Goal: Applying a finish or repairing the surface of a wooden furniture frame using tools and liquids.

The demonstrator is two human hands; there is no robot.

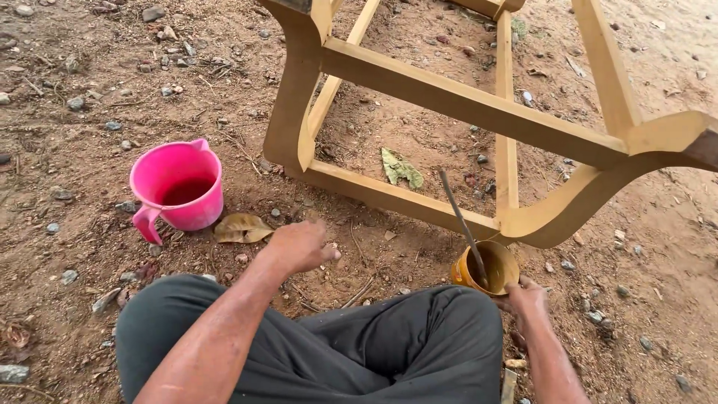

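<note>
- Here, a round, paint-smeared tin (485, 267) with a thin stick (461, 223) is gripped by the right hand (523, 299) at five o'clock.
- Loosely curled and empty, the left hand (301, 245) is held over gritty dirt.
- A glossy pink plastic jug (178, 192) is seen at nine o'clock.

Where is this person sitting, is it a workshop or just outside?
Probably an outdoor work spot: bare dirt ground with stones and dry leaves, an unfinished wooden furniture frame, and a small tin with a stick in it by the right hand.

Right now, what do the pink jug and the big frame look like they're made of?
Pink jug: probably plastic, with a smooth, even colour and a moulded handle. Frame: apparently wood, sawn bars and curved legs coated matt yellowish, darker bare wood at one cut end.
</note>
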